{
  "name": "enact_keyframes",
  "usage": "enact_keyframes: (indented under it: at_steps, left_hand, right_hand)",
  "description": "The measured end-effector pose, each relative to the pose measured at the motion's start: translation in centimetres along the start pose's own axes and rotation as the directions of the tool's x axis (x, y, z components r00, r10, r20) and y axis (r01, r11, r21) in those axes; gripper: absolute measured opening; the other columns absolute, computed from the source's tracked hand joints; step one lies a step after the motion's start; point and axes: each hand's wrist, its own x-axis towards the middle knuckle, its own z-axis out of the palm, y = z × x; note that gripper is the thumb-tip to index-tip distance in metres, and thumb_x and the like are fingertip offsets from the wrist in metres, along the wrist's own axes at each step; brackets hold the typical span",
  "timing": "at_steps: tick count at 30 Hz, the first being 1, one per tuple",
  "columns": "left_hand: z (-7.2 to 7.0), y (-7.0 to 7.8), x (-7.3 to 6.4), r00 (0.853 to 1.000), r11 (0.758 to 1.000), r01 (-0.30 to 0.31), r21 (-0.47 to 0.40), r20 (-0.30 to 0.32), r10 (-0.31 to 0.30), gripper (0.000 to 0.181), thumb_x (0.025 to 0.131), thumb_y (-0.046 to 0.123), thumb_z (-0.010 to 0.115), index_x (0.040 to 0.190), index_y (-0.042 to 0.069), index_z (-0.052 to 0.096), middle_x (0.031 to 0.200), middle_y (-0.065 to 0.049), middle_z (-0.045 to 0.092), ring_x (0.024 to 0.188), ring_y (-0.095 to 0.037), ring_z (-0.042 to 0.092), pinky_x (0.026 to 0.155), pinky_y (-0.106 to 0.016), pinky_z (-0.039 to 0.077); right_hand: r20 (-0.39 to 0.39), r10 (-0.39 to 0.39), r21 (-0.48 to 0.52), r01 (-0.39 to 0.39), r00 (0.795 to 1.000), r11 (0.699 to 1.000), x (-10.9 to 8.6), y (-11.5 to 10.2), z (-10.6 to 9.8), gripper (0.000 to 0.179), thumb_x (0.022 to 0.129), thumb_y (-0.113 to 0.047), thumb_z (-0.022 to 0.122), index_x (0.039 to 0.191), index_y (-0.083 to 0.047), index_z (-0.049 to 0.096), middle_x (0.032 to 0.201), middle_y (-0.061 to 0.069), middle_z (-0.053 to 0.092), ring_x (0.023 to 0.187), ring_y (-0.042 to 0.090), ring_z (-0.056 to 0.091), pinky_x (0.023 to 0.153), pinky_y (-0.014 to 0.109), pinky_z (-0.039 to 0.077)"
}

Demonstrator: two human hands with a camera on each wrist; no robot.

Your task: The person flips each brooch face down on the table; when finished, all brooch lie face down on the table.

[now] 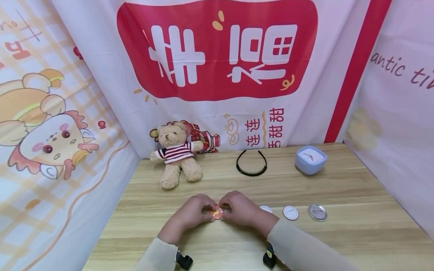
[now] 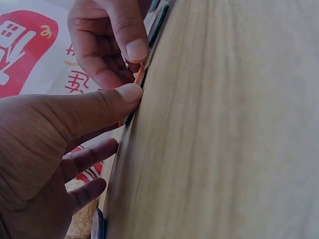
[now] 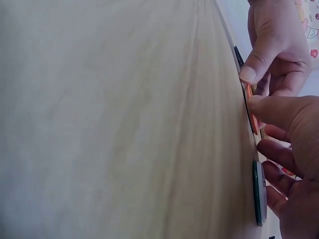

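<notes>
A small round orange-red badge (image 1: 217,213) with a yellow and white print is between both hands near the middle of the table. My left hand (image 1: 194,211) pinches its left edge with thumb and fingers. From the other side, my right hand (image 1: 241,209) pinches the right edge. In the left wrist view the badge (image 2: 139,75) shows edge-on, low over the wood; whether it touches the table I cannot tell. Right of the hands lie a white round badge (image 1: 290,213), another (image 1: 266,209) partly behind the right wrist, and a silver one (image 1: 317,212).
A teddy bear (image 1: 179,155) in a striped top sits at the back left of the wooden table (image 1: 223,248). Behind the hands lies a black toothed headband (image 1: 251,173). A blue clock (image 1: 310,159) stands at the back right. Printed cloths (image 1: 217,86) hang around the table.
</notes>
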Motion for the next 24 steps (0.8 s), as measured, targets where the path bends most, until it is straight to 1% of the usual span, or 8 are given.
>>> enact_keyframes:
  at_steps: [2, 5, 9, 13, 20, 24]
  left_hand:
    - [-0.04, 0.04, -0.03, 1.0, 1.0, 0.004, -0.002, 0.005, -0.004, 0.023, 0.088, 0.023, 0.092, 0.109, 0.024, 0.083, 0.116, 0.013, 0.078, 0.114, -0.011, 0.068, 0.11, -0.044, 0.053]
    - [-0.06, 0.09, -0.05, 1.0, 1.0, -0.007, 0.0, 0.002, 0.007, 0.021, 0.088, 0.022, 0.092, 0.107, 0.023, 0.083, 0.117, 0.013, 0.078, 0.115, -0.012, 0.069, 0.111, -0.045, 0.053]
    - [-0.06, 0.18, 0.01, 0.999, 1.0, -0.028, 0.008, -0.014, 0.028, 0.016, 0.091, 0.023, 0.09, 0.105, 0.023, 0.084, 0.114, 0.014, 0.079, 0.113, -0.011, 0.07, 0.11, -0.043, 0.053]
    - [-0.1, 0.27, 0.01, 0.999, 0.998, -0.049, 0.025, -0.023, 0.05, 0.014, 0.093, 0.026, 0.089, 0.106, 0.023, 0.084, 0.11, 0.013, 0.079, 0.11, -0.01, 0.07, 0.108, -0.042, 0.054]
    - [-0.09, 0.21, 0.04, 0.996, 0.993, -0.086, 0.084, -0.01, 0.087, 0.015, 0.092, 0.023, 0.089, 0.106, 0.022, 0.083, 0.114, 0.011, 0.08, 0.112, -0.011, 0.071, 0.108, -0.042, 0.055]
    - [-0.07, 0.24, 0.06, 0.995, 0.989, -0.102, 0.108, -0.013, 0.104, 0.014, 0.093, 0.022, 0.089, 0.105, 0.022, 0.083, 0.113, 0.01, 0.08, 0.111, -0.011, 0.072, 0.106, -0.041, 0.056]
  right_hand:
    - [-0.002, -0.003, -0.02, 0.003, 1.0, 1.0, 0.13, -0.05, 0.24, 0.021, 0.094, -0.026, 0.086, 0.115, -0.02, 0.083, 0.114, -0.008, 0.079, 0.114, 0.013, 0.067, 0.109, 0.039, 0.055]
    - [-0.008, -0.012, -0.042, 0.012, 1.0, 0.999, 0.27, -0.1, 0.46, 0.019, 0.094, -0.026, 0.086, 0.113, -0.021, 0.083, 0.112, -0.009, 0.079, 0.113, 0.012, 0.067, 0.108, 0.038, 0.055]
    - [-0.004, -0.031, -0.052, 0.03, 1.0, 0.998, 0.33, -0.09, 0.6, 0.017, 0.094, -0.024, 0.086, 0.11, -0.022, 0.083, 0.111, -0.01, 0.079, 0.112, 0.012, 0.066, 0.106, 0.037, 0.055]
    - [0.004, -0.031, -0.066, 0.031, 1.0, 0.997, 0.32, -0.15, 0.67, 0.016, 0.095, -0.026, 0.085, 0.11, -0.022, 0.082, 0.112, -0.01, 0.078, 0.114, 0.013, 0.066, 0.108, 0.036, 0.055]
    - [0.006, -0.063, -0.147, 0.063, 0.998, 0.987, 0.14, -0.59, 0.66, 0.015, 0.098, -0.032, 0.084, 0.109, -0.021, 0.083, 0.116, -0.007, 0.08, 0.118, 0.016, 0.068, 0.113, 0.041, 0.053]
    - [0.005, -0.075, -0.165, 0.075, 0.997, 0.984, 0.0, -0.8, 0.52, 0.017, 0.098, -0.033, 0.083, 0.11, -0.021, 0.083, 0.116, -0.006, 0.08, 0.117, 0.016, 0.069, 0.113, 0.043, 0.053]
